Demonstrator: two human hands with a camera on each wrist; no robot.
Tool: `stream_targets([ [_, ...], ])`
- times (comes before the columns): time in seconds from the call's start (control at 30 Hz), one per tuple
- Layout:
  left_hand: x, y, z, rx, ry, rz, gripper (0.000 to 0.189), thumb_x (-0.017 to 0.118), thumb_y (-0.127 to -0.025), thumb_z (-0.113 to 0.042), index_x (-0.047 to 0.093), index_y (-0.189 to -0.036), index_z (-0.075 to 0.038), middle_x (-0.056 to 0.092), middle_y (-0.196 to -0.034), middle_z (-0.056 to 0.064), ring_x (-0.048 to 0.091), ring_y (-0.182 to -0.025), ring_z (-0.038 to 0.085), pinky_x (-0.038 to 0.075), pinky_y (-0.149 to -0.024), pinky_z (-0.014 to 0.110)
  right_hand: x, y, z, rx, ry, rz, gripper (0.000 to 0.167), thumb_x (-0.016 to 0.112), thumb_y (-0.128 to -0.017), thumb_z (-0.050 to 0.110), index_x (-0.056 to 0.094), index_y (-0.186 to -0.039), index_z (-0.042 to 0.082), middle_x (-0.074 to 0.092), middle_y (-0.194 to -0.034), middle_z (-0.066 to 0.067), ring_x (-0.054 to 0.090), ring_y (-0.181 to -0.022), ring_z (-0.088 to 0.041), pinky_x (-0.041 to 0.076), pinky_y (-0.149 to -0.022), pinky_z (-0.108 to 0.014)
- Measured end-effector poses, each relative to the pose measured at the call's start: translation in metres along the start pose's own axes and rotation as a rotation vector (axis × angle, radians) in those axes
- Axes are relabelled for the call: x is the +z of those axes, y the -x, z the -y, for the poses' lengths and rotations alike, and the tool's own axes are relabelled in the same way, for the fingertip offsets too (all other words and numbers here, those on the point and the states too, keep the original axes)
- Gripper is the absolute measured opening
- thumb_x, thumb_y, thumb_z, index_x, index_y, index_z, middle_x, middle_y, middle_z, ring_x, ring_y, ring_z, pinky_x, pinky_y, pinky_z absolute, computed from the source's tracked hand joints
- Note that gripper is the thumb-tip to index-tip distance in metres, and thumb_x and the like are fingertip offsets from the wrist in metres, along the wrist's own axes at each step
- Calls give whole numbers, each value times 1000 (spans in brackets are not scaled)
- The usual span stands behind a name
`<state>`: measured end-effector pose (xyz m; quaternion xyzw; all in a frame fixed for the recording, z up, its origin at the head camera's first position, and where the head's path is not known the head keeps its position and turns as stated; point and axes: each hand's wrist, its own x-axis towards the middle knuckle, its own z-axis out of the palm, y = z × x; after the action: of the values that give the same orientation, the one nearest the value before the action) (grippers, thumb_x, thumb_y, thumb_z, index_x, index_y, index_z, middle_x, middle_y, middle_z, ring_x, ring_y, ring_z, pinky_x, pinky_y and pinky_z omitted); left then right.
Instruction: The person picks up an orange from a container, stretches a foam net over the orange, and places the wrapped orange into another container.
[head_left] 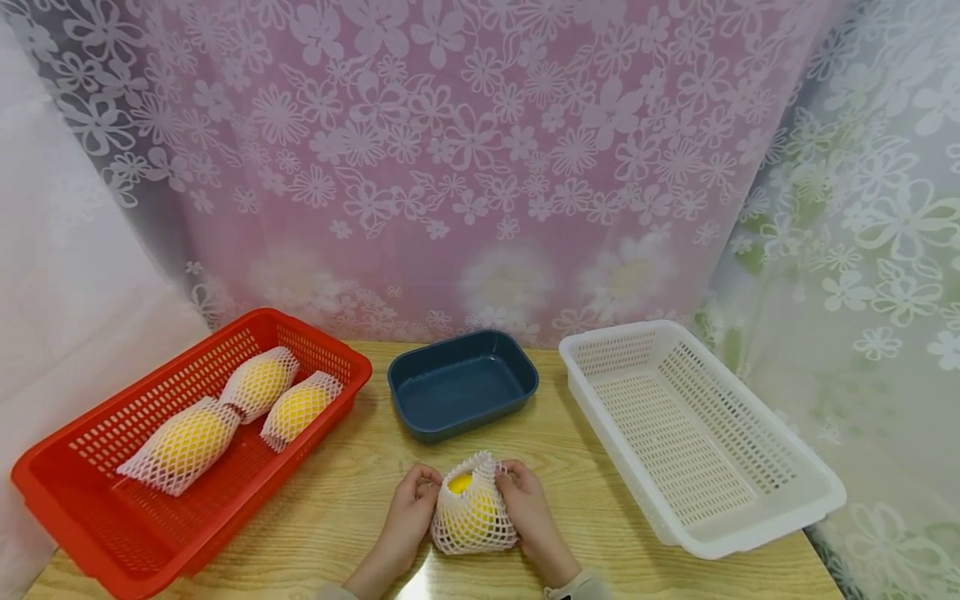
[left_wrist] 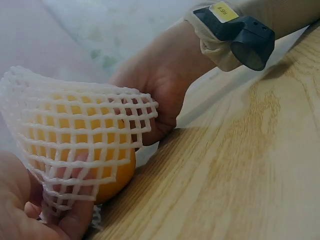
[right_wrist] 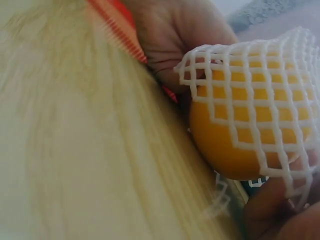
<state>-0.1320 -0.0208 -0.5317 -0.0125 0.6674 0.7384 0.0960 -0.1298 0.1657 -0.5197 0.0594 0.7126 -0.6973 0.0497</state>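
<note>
A round yellow fruit (right_wrist: pixel 220 140) sits on the table in front of me, partly covered by a white foam fruit net (head_left: pixel 474 521). Its bare skin shows at the top opening in the head view and low down in both wrist views. My left hand (head_left: pixel 411 507) pinches the net on the left side; some of its fingers (left_wrist: pixel 80 215) show through the mesh in the left wrist view. On the opposite side my right hand (head_left: pixel 529 510) pinches the net's edge, thumb and fingers (right_wrist: pixel 270 200) close against the fruit.
At left stands a red basket (head_left: pixel 352 367) with three yellow fruits (head_left: pixel 187 442) in foam nets. A dark blue tray (head_left: pixel 457 392) is just beyond my hands. To the right is a white basket (head_left: pixel 750 417). Flowered curtains (head_left: pixel 480 167) hang behind the wooden table (head_left: pixel 330 500).
</note>
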Motion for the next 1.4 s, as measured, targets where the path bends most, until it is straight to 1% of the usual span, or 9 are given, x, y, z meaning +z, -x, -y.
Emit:
stream_targets([
  [0.13,1,-1,0,24,-64,-22,6,49,-97,1,53,-101,2,49,-69,1,46,-61,11,40,-55,21,1,0,-2,-37,60,-21,18,47,-102,7,55,-110,-7,60,-75,-3,56,-64,-11,47,-62,-26],
  [0.27,2,-3,0,72,-178,-50,6,52,-93,3,54,-98,1,44,-63,-1,42,-55,9,37,-52,21,2,-1,-5,-94,179,-64,14,50,-100,3,57,-107,-6,57,-70,-1,53,-62,-10,46,-62,-25],
  [0.47,1,-3,1,220,-370,-119,10,60,-89,4,57,-91,-6,39,-58,-5,35,-49,4,31,-49,21,3,-1,-6,-131,271,-83,11,53,-97,0,59,-104,-5,49,-60,2,47,-53,-8,42,-54,-23],
  [0.73,-1,-1,3,346,-622,-217,16,62,-84,3,59,-89,-12,36,-56,-11,32,-47,2,30,-47,22,0,0,-3,-173,396,-79,12,55,-98,4,61,-104,-4,48,-56,4,44,-49,-6,40,-50,-23],
  [0.9,-4,1,6,481,-849,-288,16,65,-84,-3,58,-89,-16,38,-55,-15,31,-44,1,27,-42,22,0,0,-5,-184,428,-94,12,57,-98,7,63,-103,-3,46,-53,5,43,-45,-4,39,-48,-23],
  [1.0,-5,2,8,550,-939,-332,15,68,-84,-6,59,-88,-17,42,-59,-16,32,-45,0,27,-41,22,0,1,-4,-173,418,-90,13,57,-98,6,63,-103,-3,49,-53,5,45,-46,-5,41,-49,-23],
  [1.27,-7,-1,14,636,-911,-415,20,72,-76,-4,61,-84,-19,39,-75,-12,31,-49,-2,26,-41,20,2,1,-2,-152,423,-101,13,57,-97,7,64,-103,-2,43,-52,5,40,-45,-7,37,-46,-23],
  [1.33,-7,-3,15,674,-854,-426,24,74,-75,0,61,-84,-18,40,-76,-12,34,-52,-2,28,-42,19,2,1,-3,-150,422,-105,13,57,-97,7,64,-103,-2,43,-52,6,40,-45,-6,36,-45,-23],
  [1.4,-6,-3,15,718,-731,-390,23,72,-79,4,64,-88,-15,45,-79,-11,39,-56,-1,32,-45,18,2,1,-4,-155,413,-104,12,57,-97,6,64,-102,-2,44,-53,6,41,-45,-6,37,-46,-22],
])
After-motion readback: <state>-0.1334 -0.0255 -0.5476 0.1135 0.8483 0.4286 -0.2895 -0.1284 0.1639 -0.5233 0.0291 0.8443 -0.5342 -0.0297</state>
